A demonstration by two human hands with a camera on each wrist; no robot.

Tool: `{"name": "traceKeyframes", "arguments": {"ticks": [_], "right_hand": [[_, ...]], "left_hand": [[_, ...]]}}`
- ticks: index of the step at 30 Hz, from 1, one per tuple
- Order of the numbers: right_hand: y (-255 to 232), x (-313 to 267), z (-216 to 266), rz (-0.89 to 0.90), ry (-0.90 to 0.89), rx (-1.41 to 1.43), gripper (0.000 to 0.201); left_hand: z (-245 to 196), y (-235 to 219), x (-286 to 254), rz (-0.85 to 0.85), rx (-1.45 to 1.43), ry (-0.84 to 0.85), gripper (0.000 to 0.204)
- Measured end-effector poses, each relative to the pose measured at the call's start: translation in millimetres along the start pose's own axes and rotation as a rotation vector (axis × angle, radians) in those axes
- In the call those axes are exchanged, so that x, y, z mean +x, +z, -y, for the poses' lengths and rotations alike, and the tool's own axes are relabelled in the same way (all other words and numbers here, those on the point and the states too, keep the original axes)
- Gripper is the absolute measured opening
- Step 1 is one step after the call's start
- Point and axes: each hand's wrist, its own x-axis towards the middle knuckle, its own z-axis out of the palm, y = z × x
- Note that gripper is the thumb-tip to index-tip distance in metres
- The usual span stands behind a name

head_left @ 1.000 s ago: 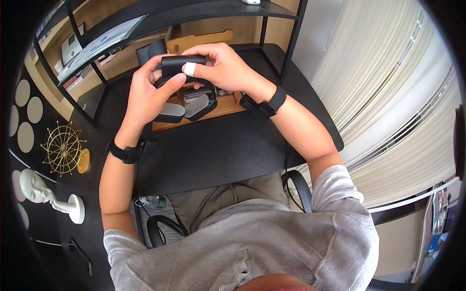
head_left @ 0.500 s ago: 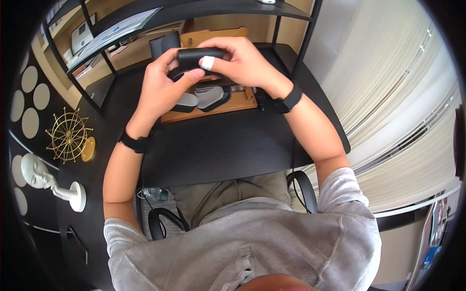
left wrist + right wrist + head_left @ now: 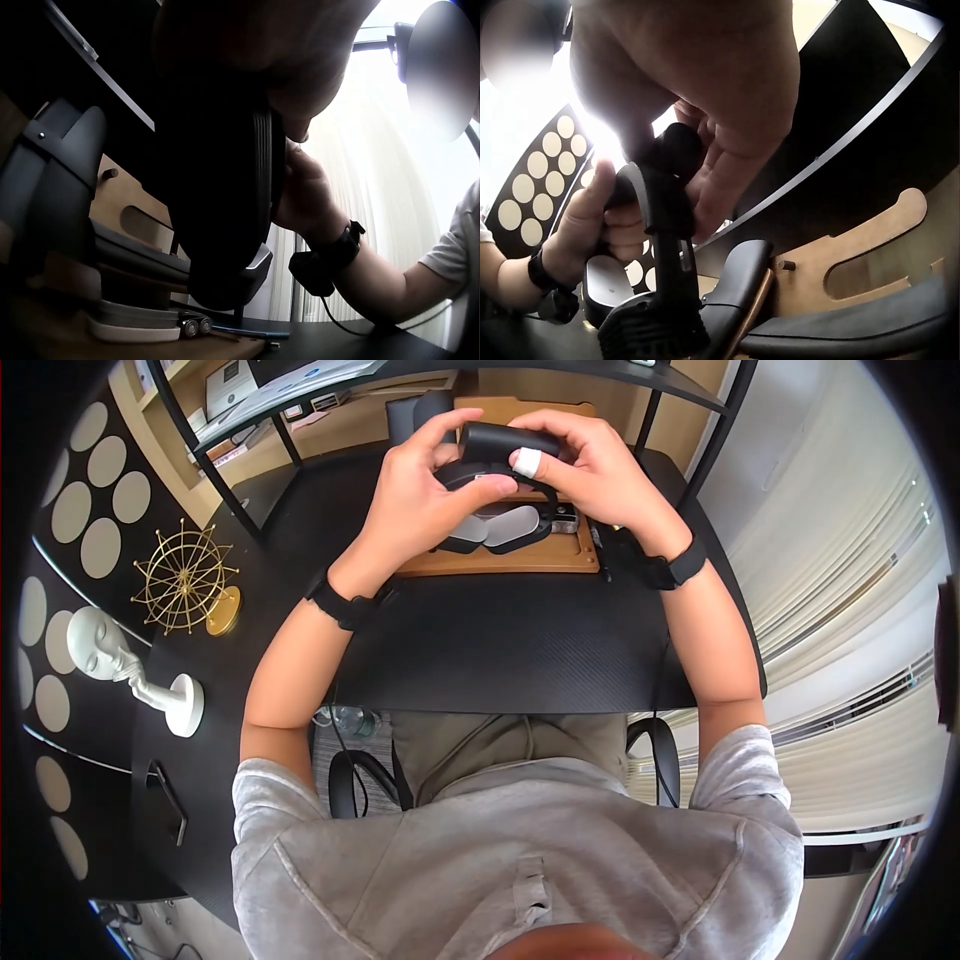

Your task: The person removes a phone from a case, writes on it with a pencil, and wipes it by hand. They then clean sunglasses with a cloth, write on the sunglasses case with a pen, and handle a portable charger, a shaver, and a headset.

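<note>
Over the desk, both hands hold up a headphone-like black band [image 3: 470,473] with two grey-faced oval ends [image 3: 512,525]. A thick black cylinder [image 3: 505,439] lies along the top of the band. My right hand [image 3: 600,465] grips the cylinder's right part, its white-wrapped thumb [image 3: 527,462] pressed on the near side. The left hand [image 3: 410,495] holds the band with its thumb along the near side and fingers curled behind; its index finger is raised by the cylinder's left end. In the right wrist view the band [image 3: 656,202] runs down to a ribbed black end [image 3: 652,330].
Below the hands lies a wooden organizer [image 3: 500,563] with metal items, a dark padded rest [image 3: 420,415] behind it. A black pen [image 3: 601,550] lies at its right. Black shelf posts [image 3: 205,450] rise behind. A gold wheel ornament [image 3: 186,575] and white face sculpture [image 3: 97,645] stand left.
The head view has shifted, so hands and desk appear further right and higher. My left index finger has lifted away from the cylinder's left end. Both hands still hold the device.
</note>
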Motion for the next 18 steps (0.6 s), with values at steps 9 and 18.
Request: {"name": "traceKeyframes", "arguments": {"ticks": [9,18], "right_hand": [[-6.6,-1.5,1.2,0.105,0.024,-0.038,0.033],[-0.4,-1.5,2.6,0.118,-0.040,0.014,0.029]], "left_hand": [[9.3,-0.7,0.7,0.020,0.015,-0.013,0.042],[3.2,-9.7,2.6,0.127,0.054,-0.036,0.035]]}}
